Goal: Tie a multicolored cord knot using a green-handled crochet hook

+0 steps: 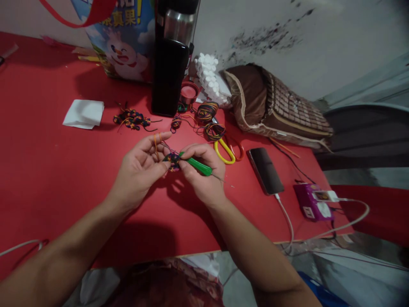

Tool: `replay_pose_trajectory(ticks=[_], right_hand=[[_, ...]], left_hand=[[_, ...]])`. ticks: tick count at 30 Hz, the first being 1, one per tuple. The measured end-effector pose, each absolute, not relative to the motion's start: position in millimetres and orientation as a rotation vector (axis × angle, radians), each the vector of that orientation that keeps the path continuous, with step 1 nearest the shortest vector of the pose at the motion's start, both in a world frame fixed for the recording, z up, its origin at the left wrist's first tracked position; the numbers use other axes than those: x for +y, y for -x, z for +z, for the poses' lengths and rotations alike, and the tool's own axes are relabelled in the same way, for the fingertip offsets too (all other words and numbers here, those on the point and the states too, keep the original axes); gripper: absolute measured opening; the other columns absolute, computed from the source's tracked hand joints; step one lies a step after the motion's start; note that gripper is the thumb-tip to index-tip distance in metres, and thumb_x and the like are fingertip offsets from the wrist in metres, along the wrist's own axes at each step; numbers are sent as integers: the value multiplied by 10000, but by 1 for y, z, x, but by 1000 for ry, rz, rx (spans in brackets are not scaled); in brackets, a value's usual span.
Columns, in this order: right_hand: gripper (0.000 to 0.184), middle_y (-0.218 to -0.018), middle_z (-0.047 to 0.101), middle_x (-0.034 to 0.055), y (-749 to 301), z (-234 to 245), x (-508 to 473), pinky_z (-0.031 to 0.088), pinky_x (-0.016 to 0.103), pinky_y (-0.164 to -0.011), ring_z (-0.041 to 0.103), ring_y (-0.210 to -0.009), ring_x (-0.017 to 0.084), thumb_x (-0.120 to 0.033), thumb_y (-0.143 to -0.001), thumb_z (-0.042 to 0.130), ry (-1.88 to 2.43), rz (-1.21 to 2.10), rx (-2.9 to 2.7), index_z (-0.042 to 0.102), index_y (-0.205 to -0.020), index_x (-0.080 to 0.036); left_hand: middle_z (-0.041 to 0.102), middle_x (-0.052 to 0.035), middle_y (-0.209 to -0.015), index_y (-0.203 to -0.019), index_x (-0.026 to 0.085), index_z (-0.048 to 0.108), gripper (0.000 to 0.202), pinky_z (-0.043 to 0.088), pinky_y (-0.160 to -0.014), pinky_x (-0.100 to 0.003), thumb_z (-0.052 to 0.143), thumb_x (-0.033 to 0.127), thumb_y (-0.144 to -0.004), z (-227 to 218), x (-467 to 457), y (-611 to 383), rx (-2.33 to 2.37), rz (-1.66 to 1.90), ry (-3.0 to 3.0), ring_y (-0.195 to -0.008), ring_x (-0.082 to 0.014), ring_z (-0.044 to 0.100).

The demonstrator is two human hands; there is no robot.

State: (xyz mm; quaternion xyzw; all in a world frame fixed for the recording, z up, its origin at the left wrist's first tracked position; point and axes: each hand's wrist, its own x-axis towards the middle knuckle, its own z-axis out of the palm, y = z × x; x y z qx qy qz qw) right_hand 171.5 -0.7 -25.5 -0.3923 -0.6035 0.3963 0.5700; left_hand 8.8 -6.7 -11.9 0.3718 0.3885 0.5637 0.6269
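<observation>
Just above the red worktop (47,170), the left hand (140,168) pinches a small multicoloured knotted cord piece (173,161). The right hand (204,175) pinches a green-handled tool (198,165) touching it. The piece looks light, soft and floppy, best gripped at its edge. The tool looks stiff, best held by its handle.

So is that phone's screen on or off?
Off, as far as shows: the phone lies face up on the red table with a plain dark screen, though a white cable is plugged into its near end.
</observation>
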Motion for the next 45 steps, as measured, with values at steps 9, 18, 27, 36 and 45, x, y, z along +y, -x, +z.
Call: replay_pose_trajectory(ticks=[9,18,27,36,45], right_hand=[[107,-907,699,-5,-172,-26,0,587,309,-808,682,-854,151,-177,-873,759,876,986,-1402,694,-910,-254],[109,-976,737,-2,-176,-41,0,575,298,-731,669,-795,143,-289,-976,731,799,1117,-1292,769,-1078,-286],[117,-956,750,8,-179,-42,-1,603,330,-715,686,-789,168,-351,-962,748,813,1076,-1320,783,-1063,-302],[106,-870,730,-6,-178,-38,-2,589,322,-680,687,-732,159,-363,-974,748,838,1085,-1306,778,-1048,-292],[62,-857,724,-8,-180,-29,-3,568,310,-642,674,-687,139,-288,-977,713,901,950,-1401,764,-999,-262]], left_hand=[[713,-7,-919,-1219,200,782,487,563,-739,-170,896,102,-756,-10,-6,-8,846,1240,-697,-810,-94,657],[709,11,-876,-1220,179,759,538,586,-755,-205,860,38,-711,-6,-5,-7,952,1232,-842,-805,-105,672],[706,-9,-922,-1231,213,777,497,597,-734,-226,881,114,-755,-9,-5,-5,913,1251,-880,-811,-124,675],[680,5,-848,-1201,237,822,485,604,-752,-231,872,76,-747,-4,-3,-2,965,1309,-959,-801,-125,649],[688,19,-837,-1235,240,808,520,602,-718,-214,875,62,-751,-2,-4,-3,1020,1335,-942,-771,-114,652]])
